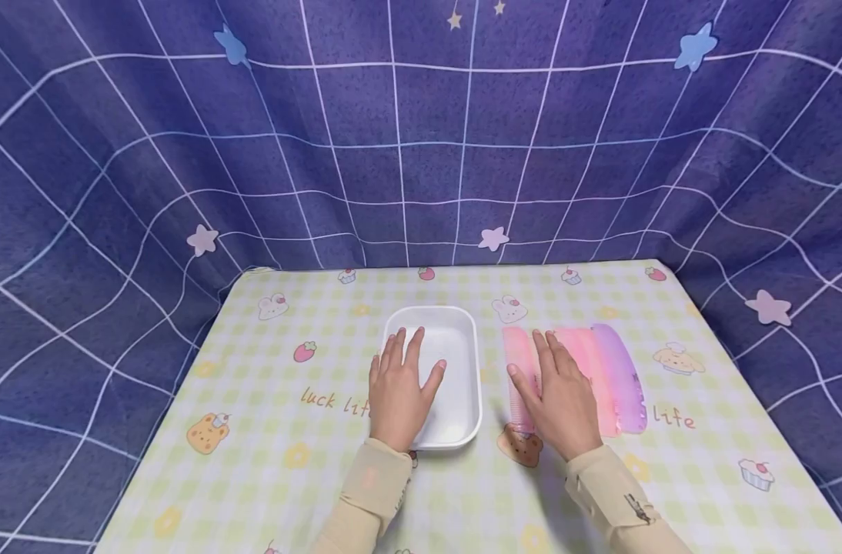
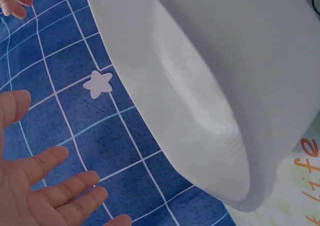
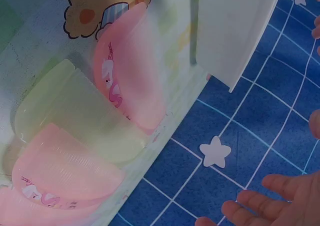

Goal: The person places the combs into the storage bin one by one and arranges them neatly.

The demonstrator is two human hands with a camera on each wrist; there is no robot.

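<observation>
My left hand point(image 1: 399, 400) is held over the left side of a white rectangular plastic tray point(image 1: 456, 377), fingers spread and holding nothing. In the left wrist view the tray's wall point(image 2: 130, 70) rises beside the hand point(image 2: 50, 191). My right hand point(image 1: 563, 404) hovers with extended fingers above a row of translucent plastic combs, partly hiding them. A pink comb point(image 1: 515, 346) lies at the row's left end, a purple comb point(image 1: 618, 369) at its right. The right wrist view shows a pale green comb point(image 3: 75, 113) between pink ones, with the right hand point(image 3: 280, 201) apart from them.
The table wears a green checked cloth point(image 1: 255, 477) printed with cartoon animals, strawberries and lettering. Behind and around it hangs a blue curtain point(image 1: 428, 177) with white grid lines and stars. The tray stands left of the combs, with a strip of cloth between.
</observation>
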